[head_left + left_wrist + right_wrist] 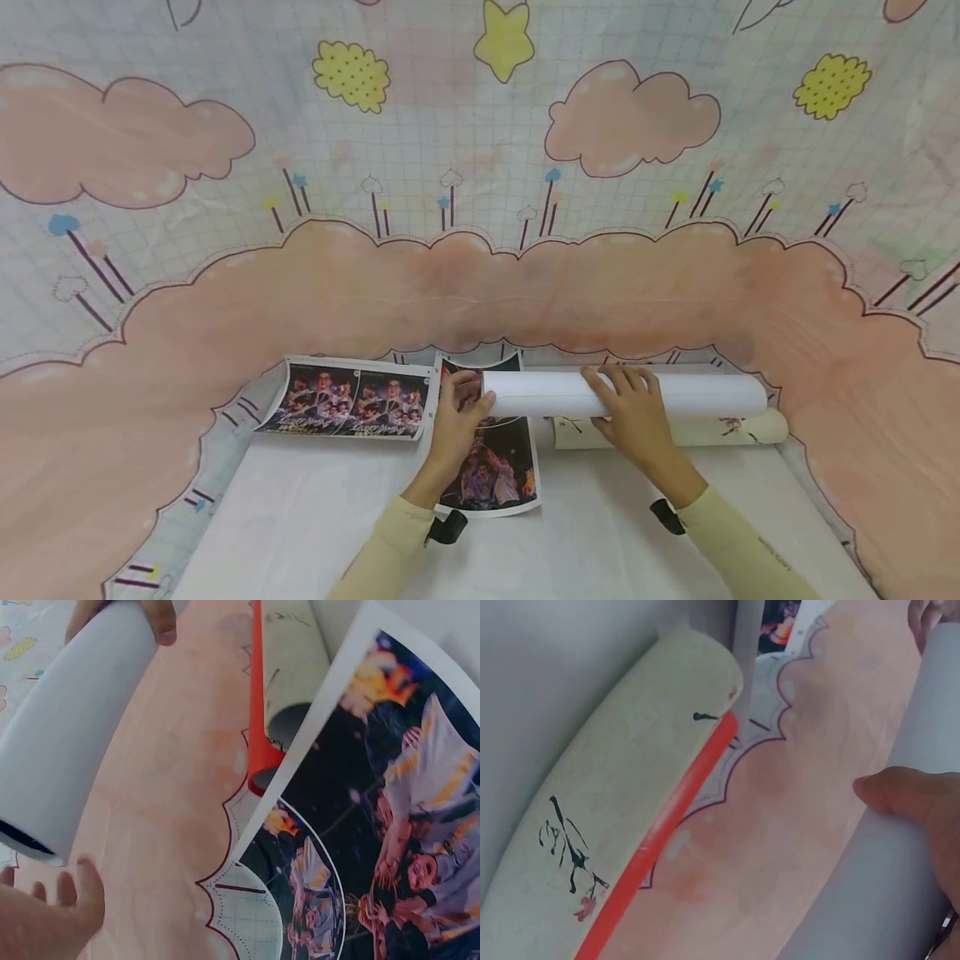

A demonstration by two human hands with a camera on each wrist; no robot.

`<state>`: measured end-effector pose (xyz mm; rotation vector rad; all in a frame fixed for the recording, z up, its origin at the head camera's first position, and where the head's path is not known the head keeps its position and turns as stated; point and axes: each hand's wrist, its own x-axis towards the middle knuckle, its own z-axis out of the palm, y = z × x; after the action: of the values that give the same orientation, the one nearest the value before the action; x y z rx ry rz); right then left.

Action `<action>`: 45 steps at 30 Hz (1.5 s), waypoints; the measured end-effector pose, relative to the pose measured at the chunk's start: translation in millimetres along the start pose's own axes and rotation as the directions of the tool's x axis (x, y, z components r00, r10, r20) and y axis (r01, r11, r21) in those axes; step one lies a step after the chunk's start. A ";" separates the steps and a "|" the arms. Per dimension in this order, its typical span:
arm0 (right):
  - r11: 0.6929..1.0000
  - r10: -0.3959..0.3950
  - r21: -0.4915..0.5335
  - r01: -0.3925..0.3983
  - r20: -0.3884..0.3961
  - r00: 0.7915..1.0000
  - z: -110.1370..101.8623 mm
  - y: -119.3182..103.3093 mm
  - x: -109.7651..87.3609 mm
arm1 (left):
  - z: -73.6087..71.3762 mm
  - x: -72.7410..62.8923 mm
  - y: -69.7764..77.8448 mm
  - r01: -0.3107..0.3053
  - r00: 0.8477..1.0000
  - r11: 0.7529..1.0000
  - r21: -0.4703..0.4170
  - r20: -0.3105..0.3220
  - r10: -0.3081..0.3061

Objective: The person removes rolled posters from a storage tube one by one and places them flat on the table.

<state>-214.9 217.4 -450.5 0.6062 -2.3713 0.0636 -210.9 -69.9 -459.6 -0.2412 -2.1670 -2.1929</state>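
Observation:
A white paper roll (547,393) lies level across the middle of the head view, raised over the table. My right hand (633,417) grips it near its middle; in the right wrist view the thumb (900,791) lies along the roll's side. At the roll's left end is my left hand (453,417), its fingers loosely bent. In the left wrist view these fingers (90,892) stand just below the roll's dark open end, with a small gap visible. Under the left hand lies a printed poster (498,471) with a crowd of people, partly hidden by hand and roll.
Another printed sheet (352,400) with two alike pictures lies at the table's back left. Behind the white roll rests a cream roll (723,431) with painted branches, beside a red roll (259,765). A cloud-patterned cloth (465,292) rises behind the white table (592,533).

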 end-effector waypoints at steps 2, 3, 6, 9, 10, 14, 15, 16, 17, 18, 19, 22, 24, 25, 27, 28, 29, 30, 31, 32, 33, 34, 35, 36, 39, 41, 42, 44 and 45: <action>1.000 0.003 -0.004 -0.003 -0.002 1.000 1.0 -2.2 -1.4 | -2.4 -4.1 -1.4 -0.012 0.999 0.998 0.061 -0.035 0.015; 1.000 0.001 -0.005 -0.001 -0.001 1.000 1.6 -3.5 -2.1 | -3.7 -6.1 -2.6 -0.008 0.999 0.996 0.089 -0.046 0.013; 1.000 -0.018 -0.012 0.018 -0.002 1.000 2.2 -8.9 -2.8 | -7.9 -13.3 -5.4 0.026 0.998 0.987 0.157 -0.066 -0.016; 0.999 -0.031 -0.015 0.031 -0.007 1.000 3.7 -14.0 -3.0 | -12.0 -19.5 -9.2 0.062 0.996 0.981 0.181 -0.070 -0.050; 0.999 -0.031 -0.016 0.031 -0.006 1.000 4.1 -15.5 -3.2 | -13.1 -21.5 -9.9 0.068 0.996 0.982 0.174 -0.061 -0.058; 1.000 -0.016 -0.016 0.016 0.015 1.000 6.1 -19.2 -5.3 | -16.5 -28.1 -13.0 0.075 0.997 0.988 0.131 -0.016 -0.074; 1.000 -0.012 -0.017 0.013 0.023 1.000 6.4 -19.9 -5.9 | -17.2 -29.4 -13.5 0.073 0.997 0.990 0.117 -0.007 -0.073; 1.000 -0.010 -0.017 0.011 0.027 1.000 6.9 -20.6 -6.2 | -18.0 -30.4 -13.8 0.067 0.998 0.992 0.108 -0.002 -0.067; 1.000 -0.008 -0.018 0.009 0.032 0.999 7.2 -21.3 -6.5 | -18.8 -30.9 -14.5 0.058 0.998 0.992 0.109 0.001 -0.058; 1.000 -0.007 -0.020 0.008 0.036 0.999 7.5 -21.9 -6.8 | -19.4 -31.0 -15.0 0.049 0.999 0.993 0.107 0.009 -0.051; 1.000 -0.007 -0.019 0.007 0.037 0.999 7.4 -22.6 -7.0 | -20.2 -31.0 -15.6 0.048 0.998 0.994 0.098 0.022 -0.050; 1.000 -0.002 -0.023 0.003 0.036 0.999 7.5 -23.7 -8.0 | -22.1 -30.1 -17.6 0.057 0.995 0.995 0.079 0.080 -0.064; 1.000 0.001 -0.024 0.000 0.036 0.999 6.5 -24.1 -8.9 | -22.5 -29.2 -18.7 0.079 0.989 0.996 0.050 0.123 -0.084; 1.000 0.002 -0.022 -0.001 0.036 0.999 6.2 -24.1 -9.2 | -22.6 -29.0 -19.5 0.086 0.987 0.995 0.043 0.134 -0.091; 1.000 0.004 -0.020 -0.003 0.040 0.999 5.3 -24.4 -9.6 | -21.6 -28.9 -19.4 0.070 0.987 0.997 0.043 0.141 -0.075; 1.000 0.005 -0.019 -0.004 0.045 0.999 5.3 -24.5 -9.7 | -20.8 -29.0 -19.4 0.062 0.989 0.997 0.044 0.134 -0.068; 1.000 0.005 -0.016 -0.004 0.051 0.999 5.3 -24.7 -9.9 | -19.9 -29.2 -19.1 0.060 0.991 0.997 0.039 0.118 -0.065; 1.000 0.006 -0.015 -0.006 0.057 0.998 5.5 -25.0 -10.1 | -18.9 -29.5 -18.9 0.055 0.993 0.998 0.042 0.100 -0.059; 1.000 0.010 -0.016 -0.009 0.063 0.998 5.2 -24.9 -10.5 | -17.4 -29.8 -18.4 0.051 0.995 0.998 0.043 0.083 -0.055; 1.000 0.013 -0.020 -0.011 0.069 0.998 4.8 -24.9 -11.0 | -15.9 -30.2 -17.7 0.049 0.997 0.998 0.049 0.062 -0.052; 1.000 0.016 -0.022 -0.014 0.074 0.997 4.6 -25.1 -11.5 | -14.6 -30.8 -17.1 0.054 0.998 0.997 0.050 0.040 -0.056; 1.000 0.019 -0.024 -0.017 0.077 0.997 4.4 -25.3 -11.9 | -13.5 -31.3 -17.3 0.055 0.998 0.997 0.060 0.018 -0.056; 1.000 0.019 -0.026 -0.017 0.078 0.997 4.3 -25.6 -12.2 | -12.6 -31.9 -16.7 0.059 0.998 0.996 0.065 -0.005 -0.059; 0.999 0.019 -0.029 -0.017 0.079 0.997 4.2 -25.9 -12.5 | -11.8 -32.5 -16.4 0.065 0.998 0.995 0.072 -0.026 -0.063; 1.000 0.016 -0.027 -0.014 0.078 0.997 3.6 -26.8 -12.3 | -10.6 -33.6 -15.6 0.081 0.995 0.994 0.077 -0.066 -0.076; 0.999 0.018 -0.028 -0.015 0.078 0.997 3.5 -26.6 -12.3 | -10.2 -33.3 -15.3 0.095 0.993 0.994 0.054 -0.080 -0.091; 0.999 0.021 -0.031 -0.019 0.078 0.997 3.1 -26.5 -12.4 | -10.0 -33.1 -15.2 0.098 0.992 0.994 0.041 -0.081 -0.095; 0.999 0.031 -0.031 -0.028 0.079 0.996 2.6 -25.8 -13.2 | -9.6 -32.4 -15.0 0.099 0.992 0.995 0.008 -0.074 -0.098; 0.999 0.036 -0.032 -0.033 0.079 0.996 2.3 -25.3 -13.9 | -9.4 -31.9 -15.2 0.100 0.992 0.995 -0.007 -0.074 -0.100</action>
<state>-196.0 200.1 -463.8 0.5623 -2.4557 0.0180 -182.4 -81.3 -479.3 -0.0515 -2.1824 -2.2180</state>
